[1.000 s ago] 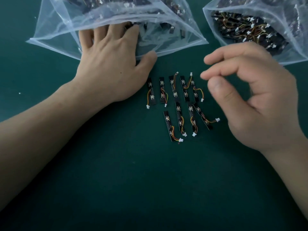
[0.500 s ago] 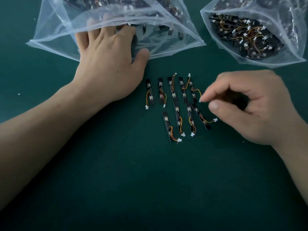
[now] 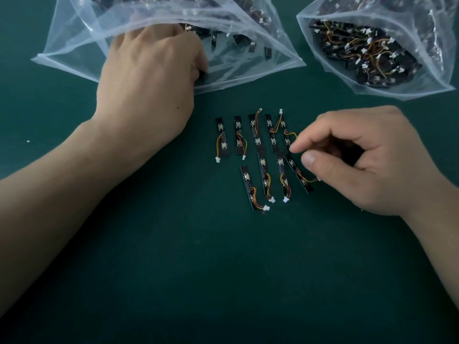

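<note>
Several small black circuit strips with orange-yellow wires and white plugs lie in two rough rows on the green mat. My right hand hovers at the right end of the rows with its fingers curled. Its forefinger tip touches the wire end of the rightmost upper strip, and the thumb sits just above the slanted lower strip. My left hand reaches into the mouth of the left clear plastic bag. Its fingers are bent under the plastic, and what they hold is hidden.
A second clear bag full of the same wired strips lies at the back right. The left bag holds a few loose strips. A white speck lies at the far left of the mat.
My right hand dropped from mid-air to the right end of the rows. My left hand pushed its fingers deeper into the left bag and curled them.
</note>
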`<action>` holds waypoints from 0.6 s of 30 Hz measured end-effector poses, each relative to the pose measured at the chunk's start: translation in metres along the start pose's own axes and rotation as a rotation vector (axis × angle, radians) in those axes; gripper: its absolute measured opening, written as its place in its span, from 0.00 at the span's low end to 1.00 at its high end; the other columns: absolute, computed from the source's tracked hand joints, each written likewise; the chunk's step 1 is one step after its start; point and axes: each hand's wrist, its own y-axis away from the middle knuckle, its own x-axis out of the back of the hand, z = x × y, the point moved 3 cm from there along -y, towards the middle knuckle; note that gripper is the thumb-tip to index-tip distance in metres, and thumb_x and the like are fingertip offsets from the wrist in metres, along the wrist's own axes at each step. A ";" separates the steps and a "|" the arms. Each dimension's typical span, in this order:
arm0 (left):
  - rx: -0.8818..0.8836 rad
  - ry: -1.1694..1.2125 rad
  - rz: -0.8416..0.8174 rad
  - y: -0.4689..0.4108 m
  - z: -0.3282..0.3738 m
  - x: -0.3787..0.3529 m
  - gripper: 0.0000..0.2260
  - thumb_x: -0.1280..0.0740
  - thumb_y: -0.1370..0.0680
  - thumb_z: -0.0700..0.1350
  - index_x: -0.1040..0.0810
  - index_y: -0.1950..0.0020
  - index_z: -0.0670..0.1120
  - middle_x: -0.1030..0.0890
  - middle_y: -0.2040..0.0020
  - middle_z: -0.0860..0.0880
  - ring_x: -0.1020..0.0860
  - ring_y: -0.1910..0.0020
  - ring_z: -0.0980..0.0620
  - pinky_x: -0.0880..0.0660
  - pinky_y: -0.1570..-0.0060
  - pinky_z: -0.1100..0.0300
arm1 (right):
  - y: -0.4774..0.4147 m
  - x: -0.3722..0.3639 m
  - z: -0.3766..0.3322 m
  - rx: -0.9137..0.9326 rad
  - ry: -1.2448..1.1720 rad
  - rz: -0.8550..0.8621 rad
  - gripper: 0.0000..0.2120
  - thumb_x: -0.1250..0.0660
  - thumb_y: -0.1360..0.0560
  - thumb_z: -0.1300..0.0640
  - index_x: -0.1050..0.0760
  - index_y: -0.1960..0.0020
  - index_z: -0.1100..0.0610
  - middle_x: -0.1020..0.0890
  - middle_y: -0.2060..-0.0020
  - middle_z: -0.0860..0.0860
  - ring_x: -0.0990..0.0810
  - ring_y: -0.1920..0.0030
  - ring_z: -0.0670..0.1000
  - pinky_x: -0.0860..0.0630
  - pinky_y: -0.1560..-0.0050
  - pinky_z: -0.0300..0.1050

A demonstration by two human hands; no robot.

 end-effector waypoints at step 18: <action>-0.612 0.547 0.016 0.016 0.042 0.002 0.05 0.26 0.18 0.41 0.13 0.47 0.40 0.14 0.53 0.46 0.18 0.55 0.53 0.24 0.48 0.60 | -0.003 -0.002 -0.013 0.000 0.061 0.227 0.08 0.30 0.18 0.54 0.23 0.40 0.54 0.17 0.54 0.46 0.22 0.60 0.48 0.31 0.54 0.33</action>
